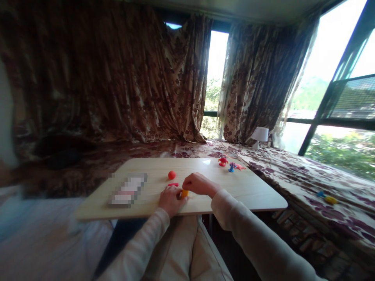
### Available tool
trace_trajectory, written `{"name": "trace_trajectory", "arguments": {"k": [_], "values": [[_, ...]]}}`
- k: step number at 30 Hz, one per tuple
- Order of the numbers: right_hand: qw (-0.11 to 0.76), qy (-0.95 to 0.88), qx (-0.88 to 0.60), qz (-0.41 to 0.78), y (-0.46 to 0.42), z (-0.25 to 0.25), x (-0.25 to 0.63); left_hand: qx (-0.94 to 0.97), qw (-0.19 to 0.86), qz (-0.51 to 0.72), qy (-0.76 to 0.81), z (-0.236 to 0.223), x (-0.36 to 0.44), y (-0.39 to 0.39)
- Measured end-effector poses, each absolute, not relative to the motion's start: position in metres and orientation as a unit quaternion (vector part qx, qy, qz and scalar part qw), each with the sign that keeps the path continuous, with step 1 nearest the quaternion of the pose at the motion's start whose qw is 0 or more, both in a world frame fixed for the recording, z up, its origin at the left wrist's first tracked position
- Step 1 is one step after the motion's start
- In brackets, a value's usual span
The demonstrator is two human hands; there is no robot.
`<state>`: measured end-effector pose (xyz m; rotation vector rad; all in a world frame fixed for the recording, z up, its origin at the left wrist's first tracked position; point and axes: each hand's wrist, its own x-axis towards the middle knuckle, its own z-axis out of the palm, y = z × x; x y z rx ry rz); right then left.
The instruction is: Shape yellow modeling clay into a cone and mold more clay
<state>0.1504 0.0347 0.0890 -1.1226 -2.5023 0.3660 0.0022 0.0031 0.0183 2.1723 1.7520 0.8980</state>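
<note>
We're steadying the yellow toy (184,193) over the tabletop (249,195): left hand (170,200) pinching its side, right hand (199,184) curling over its top, grip unclear.

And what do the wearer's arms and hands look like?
Left hand and right hand are bare, no gloves. Both arms wear long, loose, pale off-white sleeves reaching the wrists. No cables visible; finer details are too small to tell.

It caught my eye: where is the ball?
In the head view, the ball sits on the table, left of the right hand and just beyond the pink piece.
</note>
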Motion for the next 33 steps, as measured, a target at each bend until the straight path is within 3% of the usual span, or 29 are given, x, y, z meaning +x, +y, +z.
{"name": "trace_trajectory", "arguments": {"k": [6,23,33], "values": [[0.14,-0.913,-0.351,0.154,0.04,0.093,0.17,0.759,0.131,0.29,0.568,0.024,0.003,0.003],[0.12,-0.92,-0.344,0.147,0.047,0.088,0.165,0.766,0.154,0.305,0.544,0.025,0.002,0.005],[0.086,-0.924,-0.363,0.089,0.034,0.106,0.152,0.744,0.18,0.334,0.549,0.024,0.004,0.004]]}}
